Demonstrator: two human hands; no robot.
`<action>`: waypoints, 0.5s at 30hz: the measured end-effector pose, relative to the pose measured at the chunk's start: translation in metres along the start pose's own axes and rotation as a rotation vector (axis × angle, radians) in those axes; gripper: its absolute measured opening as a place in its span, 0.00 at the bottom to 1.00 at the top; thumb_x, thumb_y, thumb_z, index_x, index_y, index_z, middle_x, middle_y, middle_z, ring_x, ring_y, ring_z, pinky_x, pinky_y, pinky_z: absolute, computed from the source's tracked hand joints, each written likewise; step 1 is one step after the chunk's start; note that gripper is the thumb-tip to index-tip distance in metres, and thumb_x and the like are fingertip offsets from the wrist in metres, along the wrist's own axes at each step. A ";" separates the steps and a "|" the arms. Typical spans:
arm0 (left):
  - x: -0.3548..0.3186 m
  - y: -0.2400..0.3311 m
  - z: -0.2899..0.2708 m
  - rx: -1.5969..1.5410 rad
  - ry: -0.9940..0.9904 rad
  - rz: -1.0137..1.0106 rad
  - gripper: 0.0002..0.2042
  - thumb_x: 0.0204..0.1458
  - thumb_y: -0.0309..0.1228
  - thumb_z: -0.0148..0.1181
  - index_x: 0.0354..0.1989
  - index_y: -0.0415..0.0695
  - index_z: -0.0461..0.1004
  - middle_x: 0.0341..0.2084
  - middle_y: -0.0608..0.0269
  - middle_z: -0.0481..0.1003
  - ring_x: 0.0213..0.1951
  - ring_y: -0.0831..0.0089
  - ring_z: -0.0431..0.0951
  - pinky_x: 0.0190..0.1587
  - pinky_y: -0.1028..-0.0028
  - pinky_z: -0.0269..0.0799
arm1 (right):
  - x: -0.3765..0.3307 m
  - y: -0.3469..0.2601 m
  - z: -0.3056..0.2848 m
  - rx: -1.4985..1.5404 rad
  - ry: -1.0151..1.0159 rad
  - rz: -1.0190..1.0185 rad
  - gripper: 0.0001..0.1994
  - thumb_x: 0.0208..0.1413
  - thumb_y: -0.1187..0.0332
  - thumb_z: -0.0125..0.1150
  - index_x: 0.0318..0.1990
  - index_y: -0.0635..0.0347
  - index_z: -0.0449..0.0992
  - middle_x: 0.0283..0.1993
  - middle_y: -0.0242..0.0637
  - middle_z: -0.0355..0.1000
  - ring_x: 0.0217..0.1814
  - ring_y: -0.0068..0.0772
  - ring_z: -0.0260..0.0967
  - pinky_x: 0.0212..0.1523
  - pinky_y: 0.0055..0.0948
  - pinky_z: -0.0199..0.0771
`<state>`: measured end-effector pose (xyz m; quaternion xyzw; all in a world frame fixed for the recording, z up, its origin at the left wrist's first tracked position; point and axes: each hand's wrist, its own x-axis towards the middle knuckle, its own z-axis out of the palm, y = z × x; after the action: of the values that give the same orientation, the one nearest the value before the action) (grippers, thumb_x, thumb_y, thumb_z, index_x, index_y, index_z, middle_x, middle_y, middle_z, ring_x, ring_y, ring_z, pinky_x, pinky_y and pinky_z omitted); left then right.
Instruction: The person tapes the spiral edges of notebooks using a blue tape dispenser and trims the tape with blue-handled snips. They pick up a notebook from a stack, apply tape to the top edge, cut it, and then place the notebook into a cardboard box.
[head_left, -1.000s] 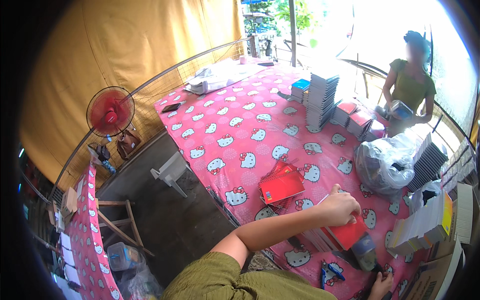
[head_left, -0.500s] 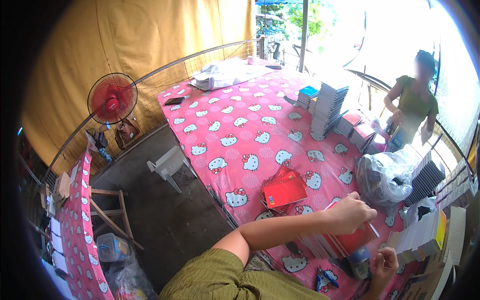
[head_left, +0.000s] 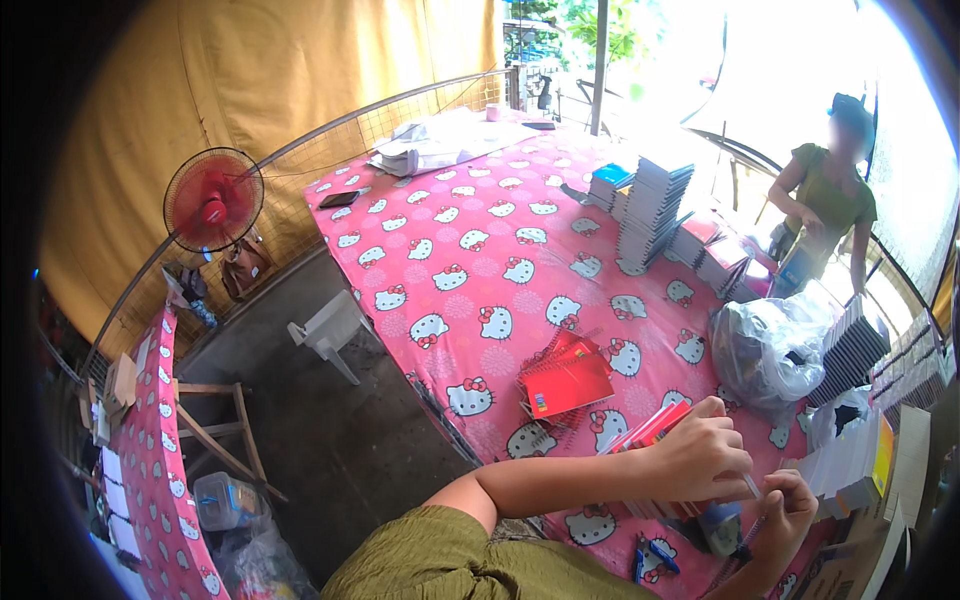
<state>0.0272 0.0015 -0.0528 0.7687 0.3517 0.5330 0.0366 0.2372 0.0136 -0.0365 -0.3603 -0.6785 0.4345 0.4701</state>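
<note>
My left hand (head_left: 705, 455) reaches across the near right of the table with its fingers closed on a red-covered notebook; only its pale edge (head_left: 751, 486) shows past the fingers. Beneath that forearm lies a fanned stack of red-covered notebooks (head_left: 652, 428). Close beside it, my right hand (head_left: 786, 508) is closed in a pinch at the notebook's edge. A thin dark coil seems to hang below the right hand, but what its fingers hold is too small to make out. Blue-handled pliers (head_left: 655, 558) lie near the table's front edge. Farther left is a pile of red spiral notebooks (head_left: 566, 380).
A pink patterned cloth covers the table (head_left: 460, 330). A plastic bag (head_left: 770, 350), tall spiral notebook stacks (head_left: 655, 215) and page stacks (head_left: 850, 465) stand at right. Across the table is a person (head_left: 825, 200). A white stool (head_left: 335, 330) and red fan (head_left: 213, 205) are at left.
My right hand has risen toward the left hand, and the two are now almost touching at the notebook's edge. My left hand has tilted over the red cover. The person opposite has lowered one arm.
</note>
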 end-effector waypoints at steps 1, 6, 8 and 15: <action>0.000 -0.002 0.003 0.013 0.017 0.006 0.10 0.43 0.42 0.64 0.21 0.49 0.77 0.17 0.67 0.72 0.27 0.69 0.72 0.48 0.63 0.57 | 0.001 -0.003 -0.002 -0.030 -0.018 -0.014 0.16 0.50 0.61 0.69 0.28 0.68 0.76 0.25 0.28 0.66 0.24 0.17 0.62 0.25 0.16 0.59; 0.000 0.001 0.004 0.032 0.029 0.008 0.11 0.44 0.42 0.64 0.21 0.49 0.77 0.17 0.68 0.72 0.27 0.70 0.72 0.48 0.63 0.57 | -0.007 -0.016 0.006 -0.259 0.005 -0.010 0.06 0.46 0.74 0.60 0.28 0.69 0.76 0.24 0.31 0.65 0.25 0.19 0.60 0.26 0.20 0.57; 0.000 0.003 0.007 0.039 0.060 -0.005 0.10 0.45 0.42 0.63 0.21 0.49 0.77 0.17 0.68 0.72 0.27 0.70 0.71 0.49 0.62 0.57 | -0.012 -0.017 0.009 -0.403 0.052 -0.029 0.05 0.47 0.75 0.58 0.29 0.69 0.76 0.25 0.33 0.65 0.25 0.22 0.61 0.26 0.22 0.58; -0.003 0.010 0.003 0.117 0.045 -0.011 0.07 0.47 0.39 0.63 0.27 0.49 0.78 0.22 0.71 0.73 0.30 0.74 0.71 0.51 0.63 0.56 | -0.017 -0.018 0.012 -0.639 0.052 -0.196 0.09 0.50 0.70 0.63 0.36 0.67 0.76 0.30 0.39 0.67 0.30 0.33 0.66 0.29 0.27 0.63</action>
<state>0.0347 -0.0066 -0.0521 0.7553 0.3869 0.5288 -0.0133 0.2297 -0.0109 -0.0272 -0.4333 -0.7998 0.1430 0.3900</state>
